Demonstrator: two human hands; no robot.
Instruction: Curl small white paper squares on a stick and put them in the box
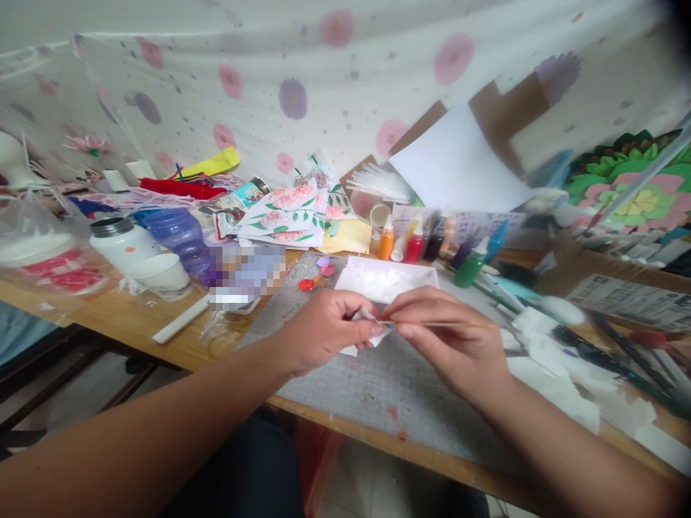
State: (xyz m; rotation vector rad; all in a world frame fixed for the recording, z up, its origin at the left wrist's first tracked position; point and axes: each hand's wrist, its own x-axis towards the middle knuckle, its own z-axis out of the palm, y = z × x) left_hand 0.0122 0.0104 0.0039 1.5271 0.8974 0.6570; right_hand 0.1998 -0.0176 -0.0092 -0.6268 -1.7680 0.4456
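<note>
My left hand point(324, 331) pinches a small crumpled white tissue point(382, 335) between thumb and fingers. In my right hand point(453, 338) is a thin stick-like paintbrush point(432, 324), held close to its front end. The brush's front end meets the tissue, and its tip is hidden in the folds and fingers. Both hands are raised over a grey cutting mat point(345, 392). Just behind them lies a white sheet point(386, 277). Red paint point(306, 285) and lilac paint point(322, 262) sit in blobs on the mat, left of that sheet.
Orange point(385, 243), red point(414, 246) and green point(471, 266) paint bottles stand behind the sheet. Painted flower papers point(286, 216) are at back left. A white cup point(159, 277) stands left. Used tissues point(556, 385), brushes and a cardboard box point(629, 288) crowd the right.
</note>
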